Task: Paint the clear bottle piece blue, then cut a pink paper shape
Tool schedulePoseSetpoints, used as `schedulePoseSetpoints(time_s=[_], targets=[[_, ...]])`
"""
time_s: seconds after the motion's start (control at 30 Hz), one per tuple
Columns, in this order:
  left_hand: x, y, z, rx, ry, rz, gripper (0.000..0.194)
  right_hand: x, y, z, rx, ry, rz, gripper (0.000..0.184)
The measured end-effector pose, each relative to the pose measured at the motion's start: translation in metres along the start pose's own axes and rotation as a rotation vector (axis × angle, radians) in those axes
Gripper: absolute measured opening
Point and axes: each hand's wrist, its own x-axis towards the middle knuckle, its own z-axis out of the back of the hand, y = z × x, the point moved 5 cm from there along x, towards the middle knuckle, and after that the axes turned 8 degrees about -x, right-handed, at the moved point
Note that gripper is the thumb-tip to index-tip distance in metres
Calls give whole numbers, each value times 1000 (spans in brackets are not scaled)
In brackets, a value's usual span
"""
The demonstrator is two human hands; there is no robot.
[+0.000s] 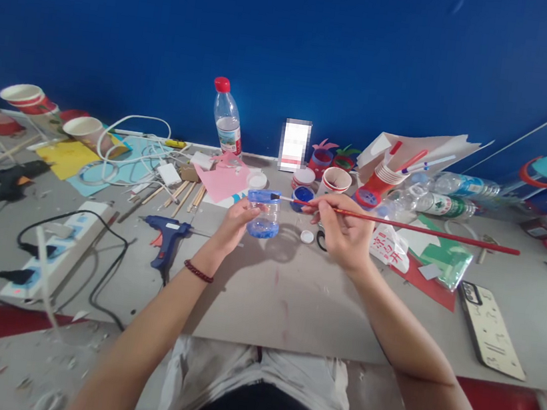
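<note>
My left hand (238,222) grips the side of a cut-off clear plastic bottle piece (266,217), which has blue paint around its upper rim and blue at its base. Between the fingers of my right hand (343,234) is a long red paintbrush (431,234). Its dark bristle tip lies at the blue-painted rim, and the handle reaches far out to the right. Just behind the hands stands an open jar of blue paint (303,197). A small white lid (307,237) lies on the table near my right hand, beside black scissor handles (322,240), partly hidden.
A blue glue gun (166,238) and a power strip (58,251) with cables lie at left. Behind are a red-capped bottle (227,118), a paper cup (334,181) and pink paper (223,181). Clear bottles (445,204) and a phone (493,329) are at right.
</note>
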Motion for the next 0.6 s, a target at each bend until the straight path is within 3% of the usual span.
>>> schedulePoseSetpoints(time_s=[0.2,0.37,0.6], targets=[[1,-2,1,-25,11,-1,50,4,-4,8,-68,-49,-33,16],[3,-2,4,76,-57,-10,51,1,-2,11,-42,-87,-19,17],[1,0,8,367,-190,-77,41,-7,7,-9,-145,105,64,13]])
